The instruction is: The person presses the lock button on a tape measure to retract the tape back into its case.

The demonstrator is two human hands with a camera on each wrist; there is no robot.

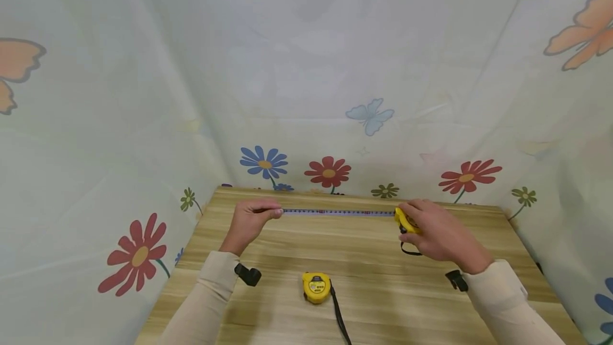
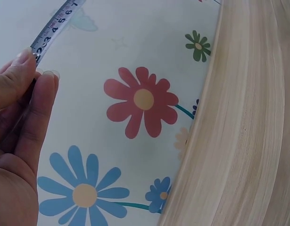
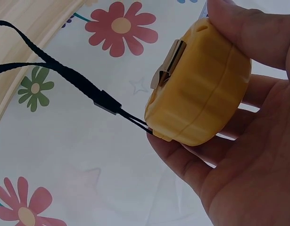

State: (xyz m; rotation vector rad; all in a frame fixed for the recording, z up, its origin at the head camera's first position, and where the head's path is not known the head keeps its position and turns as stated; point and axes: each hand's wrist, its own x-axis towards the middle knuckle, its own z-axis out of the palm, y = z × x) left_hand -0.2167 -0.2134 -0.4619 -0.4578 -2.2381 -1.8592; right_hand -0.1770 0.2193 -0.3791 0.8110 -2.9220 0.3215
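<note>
Between the two hands a measuring blade (image 1: pixel 345 212) with dark numbers stretches level, drawn out of a yellow tape measure (image 1: pixel 405 221). My left hand (image 1: pixel 251 222) pinches the blade's free end between thumb and fingers; the left wrist view shows the low numbers of the blade (image 2: pixel 53 28) just past the fingertips. My right hand (image 1: pixel 438 230) grips the tape measure's case, thumb on one side and fingers on the other. In the right wrist view the yellow case (image 3: pixel 201 89) has a metal clip and a black wrist strap (image 3: pixel 74 80) hanging from it.
A second yellow tape measure (image 1: pixel 316 287) lies on the wooden table (image 1: pixel 287 254) near the front, its black strap (image 1: pixel 339 315) trailing toward the near edge. Pale curtains (image 1: pixel 306 68) printed with flowers and butterflies enclose the table at the back and both sides.
</note>
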